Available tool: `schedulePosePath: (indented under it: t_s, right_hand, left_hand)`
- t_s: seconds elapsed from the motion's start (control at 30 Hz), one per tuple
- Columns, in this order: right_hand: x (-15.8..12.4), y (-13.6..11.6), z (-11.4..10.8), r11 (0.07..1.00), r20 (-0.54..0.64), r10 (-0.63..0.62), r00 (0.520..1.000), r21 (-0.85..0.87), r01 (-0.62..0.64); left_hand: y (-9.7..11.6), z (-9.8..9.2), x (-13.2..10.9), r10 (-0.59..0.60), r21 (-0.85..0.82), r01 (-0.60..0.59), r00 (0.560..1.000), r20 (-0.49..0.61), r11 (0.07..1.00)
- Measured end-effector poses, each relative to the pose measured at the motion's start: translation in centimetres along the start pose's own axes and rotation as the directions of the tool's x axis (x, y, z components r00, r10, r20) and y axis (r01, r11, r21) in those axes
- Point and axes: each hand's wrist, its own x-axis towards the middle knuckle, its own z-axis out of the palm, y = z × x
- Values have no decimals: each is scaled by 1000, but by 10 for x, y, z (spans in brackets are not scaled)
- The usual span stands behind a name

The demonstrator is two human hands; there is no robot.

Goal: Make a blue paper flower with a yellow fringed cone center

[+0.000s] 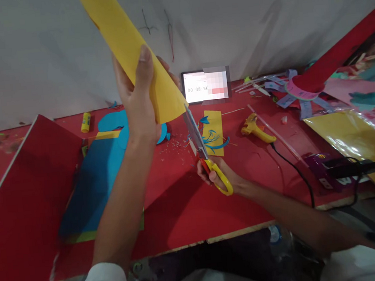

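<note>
Paper, yellow and curled, sits in the air above the red table; it looks light, bendy and easily creased, best held by its sides; the left grip is clamped on it; the right grip wraps the handles of scissors, tips at its lower corner

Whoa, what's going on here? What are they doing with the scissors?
A person is holding up yellow paper in their left grip and scissors in their right grip. The blade tips are at the paper's bottom corner, but I can't tell whether they're biting into it. On the red table below are thin blue strips, with a yellow glue gun to the right.
</note>
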Motion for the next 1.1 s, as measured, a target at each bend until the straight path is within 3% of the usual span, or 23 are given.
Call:
schedulePosePath:
  t_s: [0.27, 0.6, 0.97, 1.1]
  right_hand:
    - [1, 6, -3, 995, -26, -10, 1000, -102, 8]
    - [1, 2, -1, 997, -57, 26, 998, -73, -30]
    - [-1, 7, -2, 999, -65, 45, 997, -23, -47]
    - [-2, 4, 0, 996, -90, 84, 992, -15, -86]
  left_hand:
    - [3, 5, 0, -7, 74, 14, 995, -95, 997]
    - [-6, 2, -4, 39, -6, -39, 999, 17, 999]
    - [-4, 4, -6, 21, 60, -19, 999, -29, 998]
    - [-5, 5, -5, 65, 53, -64, 998, -7, 997]
